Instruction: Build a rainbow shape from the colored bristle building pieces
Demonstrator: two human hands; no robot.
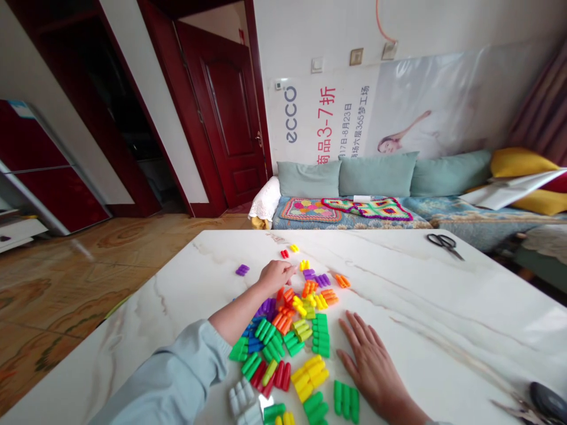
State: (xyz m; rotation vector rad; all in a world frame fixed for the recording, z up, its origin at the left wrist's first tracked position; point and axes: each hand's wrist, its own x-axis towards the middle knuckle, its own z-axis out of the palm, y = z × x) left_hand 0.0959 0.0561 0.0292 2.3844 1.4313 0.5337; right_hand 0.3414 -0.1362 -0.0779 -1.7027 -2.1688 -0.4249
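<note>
resting palm down with fingers spread, the right hand (370, 363) lay on the counter (443, 307), just beside the long green block (321, 335) and near another green piece (346, 401) by its wrist. the left hand (277, 276) was at the far part of the colored blocks (283, 321), its fingers curled inward; whether they pinched anything i could not tell. a purple piece (242, 270) sat apart to its left. the blocks lay loosely heaped between the two arms, with small red (284, 254) and yellow (295, 248) ones farther out. black-handled scissors (445, 243) lay near the far right corner; beyond stood a sofa (423, 205) with pale green cushions (378, 175).
</note>
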